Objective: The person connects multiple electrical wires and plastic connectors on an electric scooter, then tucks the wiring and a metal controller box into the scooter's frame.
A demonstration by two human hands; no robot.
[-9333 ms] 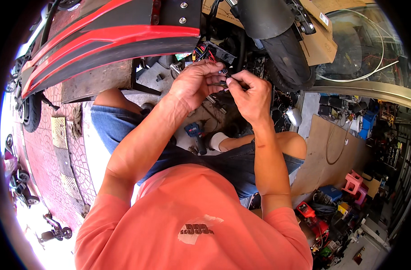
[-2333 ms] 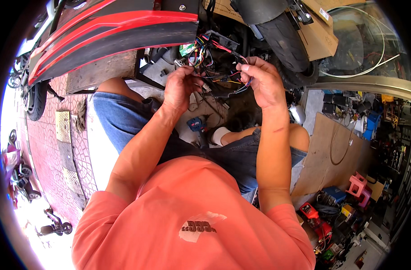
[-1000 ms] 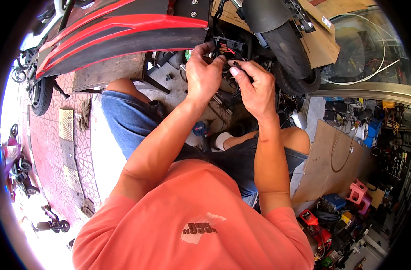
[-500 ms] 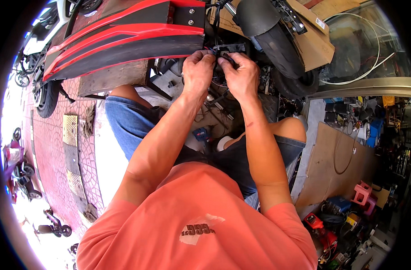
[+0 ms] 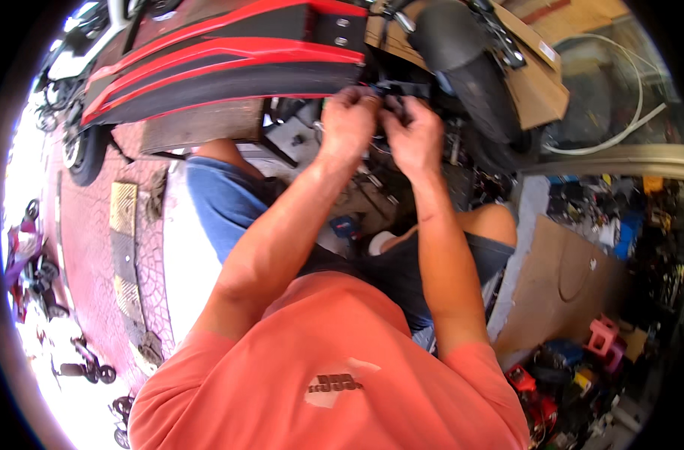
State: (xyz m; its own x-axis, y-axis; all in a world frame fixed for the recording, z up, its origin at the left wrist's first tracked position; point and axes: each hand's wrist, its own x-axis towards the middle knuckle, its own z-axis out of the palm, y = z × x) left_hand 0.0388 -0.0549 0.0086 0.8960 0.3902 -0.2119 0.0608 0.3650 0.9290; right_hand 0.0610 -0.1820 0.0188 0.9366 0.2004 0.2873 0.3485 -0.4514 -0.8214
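Far out to the left of your grip sits the scooter's front wheel (image 5: pixel 78 150) on the red paving (image 5: pixel 94 247), and the red-and-black panel (image 5: pixel 222 64) runs from there right up to your knuckles. Just under that panel, left of and below your hands, is a rusty brown plate (image 5: pixel 199 131), and lower down your blue-clad knee (image 5: pixel 226 206).

Your left hand (image 5: pixel 347 120) is curled tight, fingers pressed together around the near end of a small black part (image 5: pixel 402 90) at the panel's right end (wires or a connector, too small to say which). Your right hand (image 5: pixel 415 135) meets it from the other side, thumb and fingertips pinching the same black part, so both hands touch at the knuckles with the part held between and just above them.

Directly below the grip a few thin wires (image 5: pixel 372 146) hang loose. Right of and above your right hand the black rear fender (image 5: pixel 450 34) curves over the tyre (image 5: pixel 488 105), close beside your fingers. Further right lies a looped white cable (image 5: pixel 619 112), well apart, and lower right a pink stool (image 5: pixel 603 337) amid clutter
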